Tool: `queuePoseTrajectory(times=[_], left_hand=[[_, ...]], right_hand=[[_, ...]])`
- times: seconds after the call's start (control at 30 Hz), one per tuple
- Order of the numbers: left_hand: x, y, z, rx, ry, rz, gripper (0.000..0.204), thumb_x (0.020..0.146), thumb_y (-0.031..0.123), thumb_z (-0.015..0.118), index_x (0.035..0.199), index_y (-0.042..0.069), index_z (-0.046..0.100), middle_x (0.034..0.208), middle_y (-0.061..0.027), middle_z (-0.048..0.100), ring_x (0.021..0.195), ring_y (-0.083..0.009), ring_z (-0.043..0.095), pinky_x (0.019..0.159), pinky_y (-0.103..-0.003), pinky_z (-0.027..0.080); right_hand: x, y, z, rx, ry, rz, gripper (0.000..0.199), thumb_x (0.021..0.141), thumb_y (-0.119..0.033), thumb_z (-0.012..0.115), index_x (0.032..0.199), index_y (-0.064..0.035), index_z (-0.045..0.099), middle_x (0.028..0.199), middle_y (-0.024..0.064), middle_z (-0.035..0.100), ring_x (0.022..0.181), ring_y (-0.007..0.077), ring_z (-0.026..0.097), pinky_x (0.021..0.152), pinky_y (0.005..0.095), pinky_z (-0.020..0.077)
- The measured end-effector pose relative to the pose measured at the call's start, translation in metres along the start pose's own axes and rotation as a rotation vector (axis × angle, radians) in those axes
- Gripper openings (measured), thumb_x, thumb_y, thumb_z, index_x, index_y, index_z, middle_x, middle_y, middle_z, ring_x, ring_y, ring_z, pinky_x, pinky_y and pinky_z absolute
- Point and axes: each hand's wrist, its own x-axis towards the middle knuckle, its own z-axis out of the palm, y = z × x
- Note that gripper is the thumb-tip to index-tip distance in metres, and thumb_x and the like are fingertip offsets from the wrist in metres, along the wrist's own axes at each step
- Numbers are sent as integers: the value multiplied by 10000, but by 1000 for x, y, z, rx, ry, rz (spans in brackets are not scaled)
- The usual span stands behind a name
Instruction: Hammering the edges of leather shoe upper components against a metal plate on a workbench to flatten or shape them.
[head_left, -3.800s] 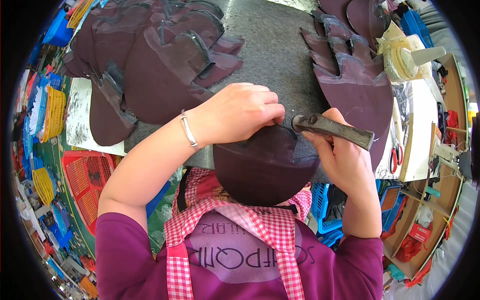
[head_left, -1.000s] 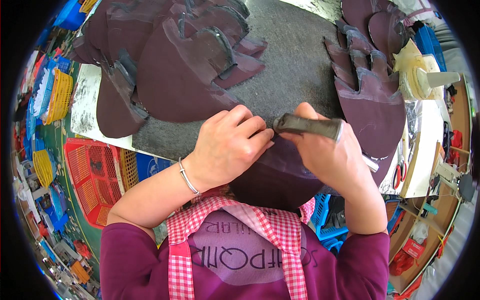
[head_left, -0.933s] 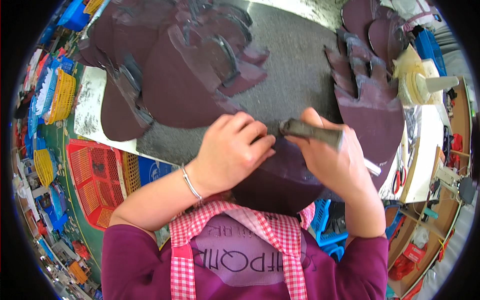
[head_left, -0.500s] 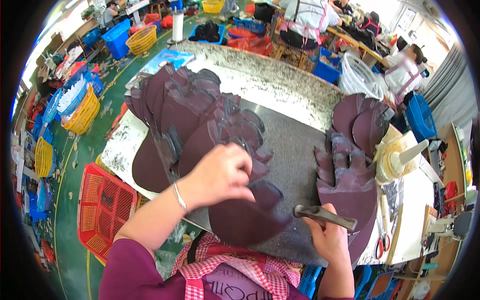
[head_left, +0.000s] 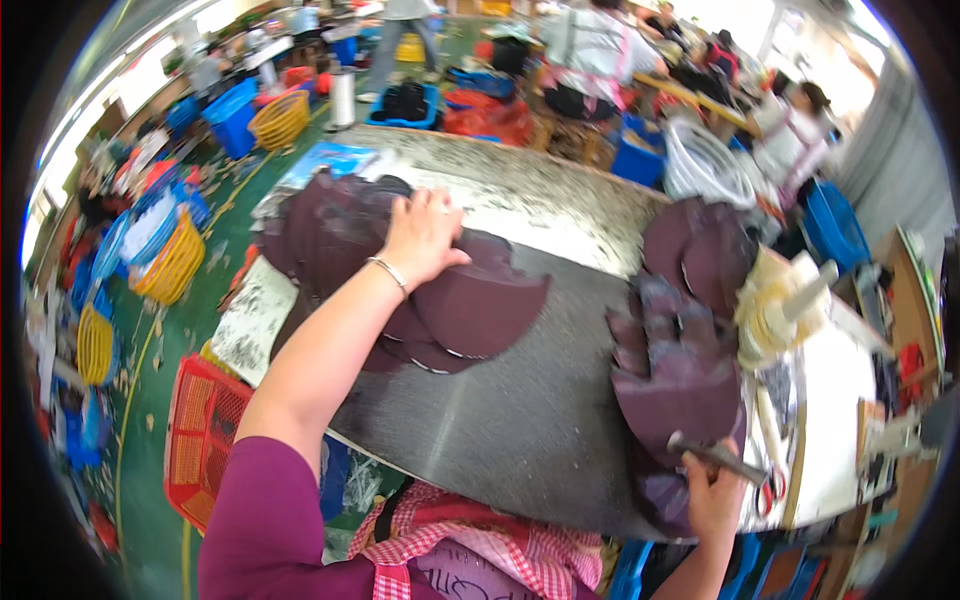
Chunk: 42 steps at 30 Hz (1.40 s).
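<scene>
My left hand rests on top of the left heap of dark maroon cut pieces, fingers spread and slightly bent. A rounded maroon piece lies by its palm, overlapping others. My right hand is closed around a hammer just below its grey metal head; the handle is mostly hidden. The hammer is held over the near end of the right heap of maroon pieces. Both heaps lie on a dark board across the worktable.
A cream pot with a pale stick stands right of the heap. Red-handled scissors lie below it. A red plastic basket is left of the table. Yellow baskets, blue crates and several people are farther off.
My left hand has moved forward from the board's near middle onto the left heap; the maroon piece there is gone from that spot. My right hand has moved right with the hammer.
</scene>
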Motion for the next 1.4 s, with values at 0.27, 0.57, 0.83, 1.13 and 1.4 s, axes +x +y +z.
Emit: queuePoseTrajectory(times=[0.27, 0.57, 0.83, 1.13, 1.4], left_hand=[[63, 161, 39, -625, 7, 360, 250, 1013, 211, 716, 1215, 71, 756, 1162, -154, 753, 1129, -342, 701, 1004, -446, 545], [83, 283, 56, -628, -506, 193, 611, 884, 419, 871, 1289, -16, 730, 1252, -238, 762, 1200, -386, 730, 1060, -442, 568], [42, 276, 54, -464, -363, 201, 432, 943, 305, 765, 1367, 230, 742, 1393, -141, 628, 1364, -335, 556, 1141, -499, 488], [49, 252, 77, -653, -300, 496, 413, 893, 100, 638, 1255, 254, 764, 1318, -73, 654, 1254, -341, 579, 1011, -476, 495], [62, 268, 64, -536, -256, 561, 304, 840, 27, 598, 1063, 192, 723, 1144, -34, 658, 1157, -282, 602, 967, -467, 474]], right_hand=[[27, 21, -19, -212, 136, -8, 201, 1001, -181, 755, 1070, -16, 663, 809, 136, 653, 760, 319, 656, 734, 420, 510], [16, 20, -15, -244, 102, 45, 205, 1014, -190, 746, 1090, -19, 661, 920, 178, 731, 871, 375, 718, 784, 443, 538], [18, 47, -11, -277, 231, 83, 287, 1017, -216, 734, 1167, 22, 676, 1048, 255, 727, 1016, 481, 676, 921, 528, 506], [24, 46, -7, -257, 261, 83, 286, 1019, -210, 733, 1169, 30, 696, 1034, 266, 746, 1008, 471, 713, 909, 512, 532], [32, 30, -11, -242, 214, 216, 327, 1020, -260, 740, 1133, 46, 724, 1033, 281, 751, 1011, 460, 726, 902, 502, 541]])
